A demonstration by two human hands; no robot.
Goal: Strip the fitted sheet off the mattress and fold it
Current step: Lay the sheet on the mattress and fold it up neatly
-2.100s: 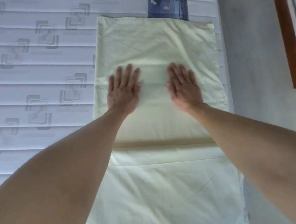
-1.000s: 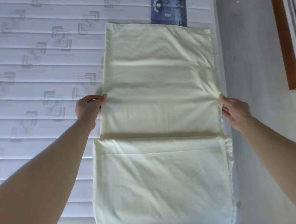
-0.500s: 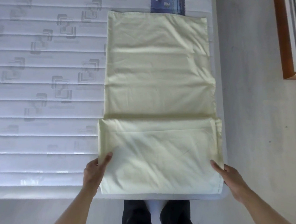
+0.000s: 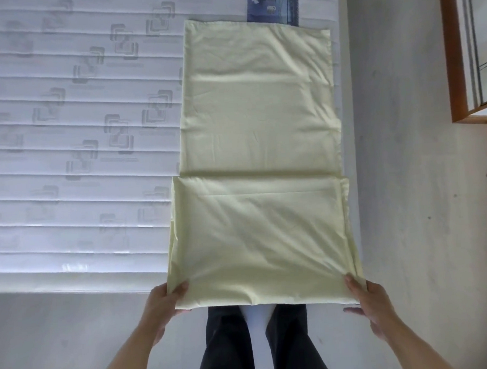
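- Since half a second ago, both hands have closed on the near corners of the pale yellow-green folded fitted sheet, and its near edge now stands lifted past the end of the white quilted mattress.
- Left hand pinches the near left corner, thumb on top of the cloth and the other fingers curled beneath it.
- Right hand pinches the near right corner, thumb on top, one finger showing below the edge.
- Lying in a long strip along the mattress's right side, the sheet shows a crosswise step where a folded upper layer ends about midway.
- Its far end touches a dark blue printed label on the mattress.
- Below the raised edge stand the person's dark trouser legs on the grey floor.
- At far right is a brown wooden frame.
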